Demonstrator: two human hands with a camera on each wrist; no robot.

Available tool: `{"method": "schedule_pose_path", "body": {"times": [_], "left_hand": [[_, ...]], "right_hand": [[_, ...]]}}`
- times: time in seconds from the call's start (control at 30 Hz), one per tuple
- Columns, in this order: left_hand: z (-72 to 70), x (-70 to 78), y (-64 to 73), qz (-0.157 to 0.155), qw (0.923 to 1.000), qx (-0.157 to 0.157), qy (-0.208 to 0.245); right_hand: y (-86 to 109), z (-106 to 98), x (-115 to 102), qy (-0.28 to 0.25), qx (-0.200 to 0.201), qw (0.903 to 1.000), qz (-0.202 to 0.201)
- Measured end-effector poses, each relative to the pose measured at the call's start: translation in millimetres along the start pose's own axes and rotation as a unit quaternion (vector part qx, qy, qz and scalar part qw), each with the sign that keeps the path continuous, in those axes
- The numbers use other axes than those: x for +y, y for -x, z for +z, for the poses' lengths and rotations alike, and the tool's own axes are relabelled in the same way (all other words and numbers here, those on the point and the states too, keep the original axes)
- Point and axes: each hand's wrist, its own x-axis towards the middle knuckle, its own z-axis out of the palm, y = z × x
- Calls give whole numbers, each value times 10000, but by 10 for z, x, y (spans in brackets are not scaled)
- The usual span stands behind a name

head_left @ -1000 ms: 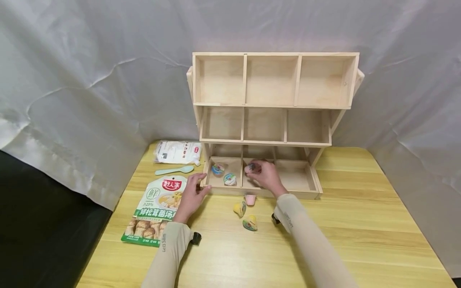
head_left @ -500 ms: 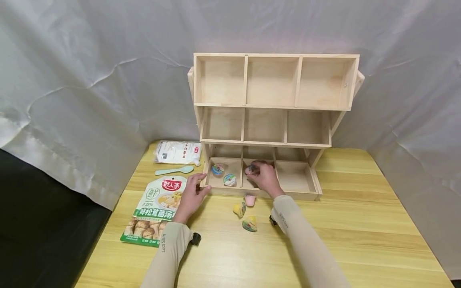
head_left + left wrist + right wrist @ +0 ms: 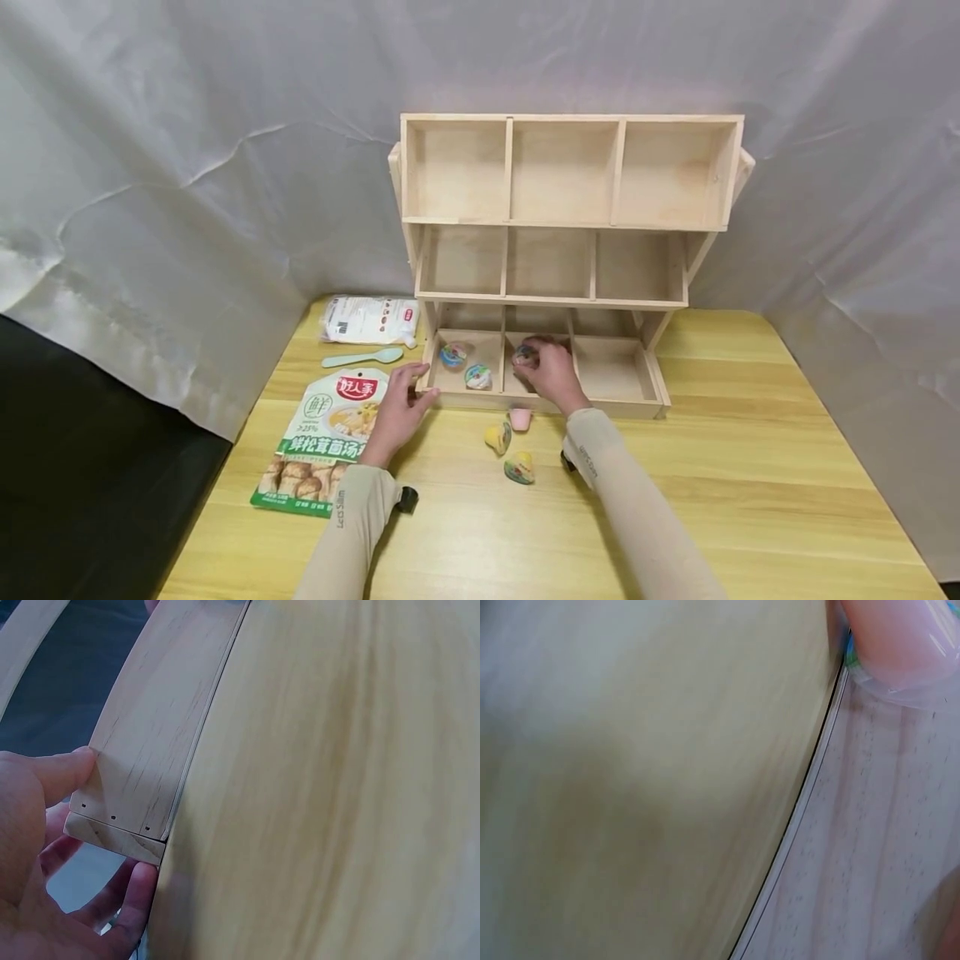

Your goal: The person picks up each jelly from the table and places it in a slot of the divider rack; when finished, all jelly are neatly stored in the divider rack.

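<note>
A pale three-tier wooden rack stands on the table. My left hand grips the front left corner of its bottom tray, the thumb on the front board and fingers around the end in the left wrist view. With my right hand I pinch a small jelly cup inside the bottom middle compartment; the fingers partly cover it. Two jelly cups, one blue and one pale-lidded, lie in the bottom left compartment. Before the tray sit a pink jelly cup and two yellow ones.
To the left lie a green and white food pouch, a pale green spoon and a white packet. Grey cloth hangs behind and at both sides. The wooden table extends to the right.
The jelly cup in my right hand has shifted slightly down in the middle compartment, and the right forearm has moved a little left. My left hand stays at the tray corner.
</note>
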Motion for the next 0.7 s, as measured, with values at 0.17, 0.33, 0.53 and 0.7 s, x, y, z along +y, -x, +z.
{"method": "schedule_pose_path", "body": {"times": [0.17,0.33,0.53,0.7], "left_hand": [[4,-14,1,75,10000,56,-7],[10,-23,4,113,9999,93,-39],[12,-25,-2,70,9999,74,-16],[13,-22,-4,68,9999,98,-23]], "right_hand": [[-17,15,3,84,53,9999,-101],[-18,25,3,78,117,9998,-152],[-8,21,0,-59,125,9999,-63],[-4,9,-9,-54,61,10000,17]]}}
